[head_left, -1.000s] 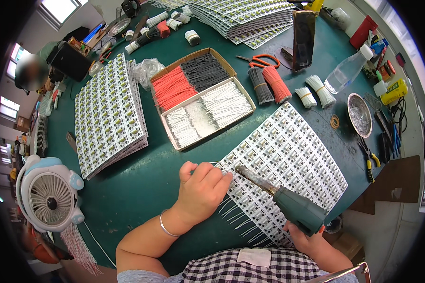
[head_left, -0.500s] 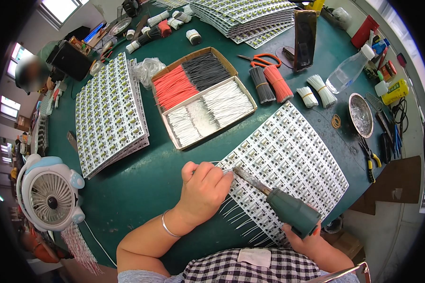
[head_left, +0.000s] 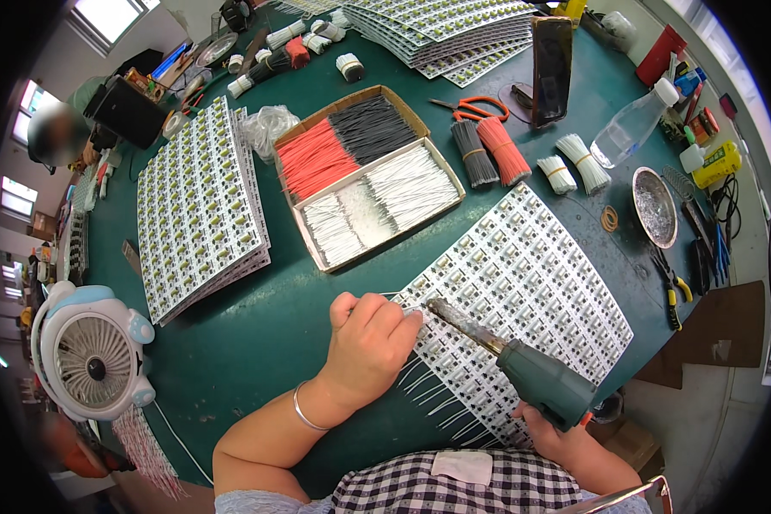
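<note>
We are pinching a thin white wire [head_left: 394, 295] with our left hand [head_left: 370, 338], fingers together on it, against the near-left corner of the flat white panel of small circuit boards [head_left: 522, 291] lying toward the near edge of the green bench [head_left: 257, 343]; our right hand [head_left: 557, 424] is clamped round the grey-green soldering iron [head_left: 510, 360], its dull metal tip beside our fingertips; we are risking a burn there, or a slipped wire and a bad joint; soldered leads are fanning out stiffly; the cardboard tray of red, black and white wires [head_left: 368, 171] is sitting mid-bench.
</note>
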Motion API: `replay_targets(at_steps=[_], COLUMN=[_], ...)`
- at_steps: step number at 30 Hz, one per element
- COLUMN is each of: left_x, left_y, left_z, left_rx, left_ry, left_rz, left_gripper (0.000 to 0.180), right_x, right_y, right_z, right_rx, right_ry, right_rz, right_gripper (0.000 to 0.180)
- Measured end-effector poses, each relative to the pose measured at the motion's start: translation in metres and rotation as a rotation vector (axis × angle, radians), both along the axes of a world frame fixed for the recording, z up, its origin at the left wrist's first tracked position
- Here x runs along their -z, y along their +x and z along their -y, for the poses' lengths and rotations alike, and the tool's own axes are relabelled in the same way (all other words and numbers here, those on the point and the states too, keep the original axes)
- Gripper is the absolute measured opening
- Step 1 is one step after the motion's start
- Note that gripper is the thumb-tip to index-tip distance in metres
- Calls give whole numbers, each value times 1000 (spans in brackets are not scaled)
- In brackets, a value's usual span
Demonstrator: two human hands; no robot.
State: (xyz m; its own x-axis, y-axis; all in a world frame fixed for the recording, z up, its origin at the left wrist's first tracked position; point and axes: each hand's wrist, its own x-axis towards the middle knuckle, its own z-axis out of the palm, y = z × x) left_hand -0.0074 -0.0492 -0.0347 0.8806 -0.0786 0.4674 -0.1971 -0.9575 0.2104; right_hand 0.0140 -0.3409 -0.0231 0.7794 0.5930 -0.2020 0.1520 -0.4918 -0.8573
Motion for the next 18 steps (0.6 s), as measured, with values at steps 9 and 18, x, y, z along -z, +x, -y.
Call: replay_targets(at_steps=[9,18], left_x=[-7,-2], left_y=[-8,-4], left_z=[3,2], left_rx=[10,27], left_ry=[43,3], left_rz=[-7,-8], left_gripper=[19,20], right_x=[-38,-40], right_y=[14,10], right_z=[3,-3], right_rx=[29,54], right_ry=[85,35], right_rz=[4,-79], right_gripper=[30,21])
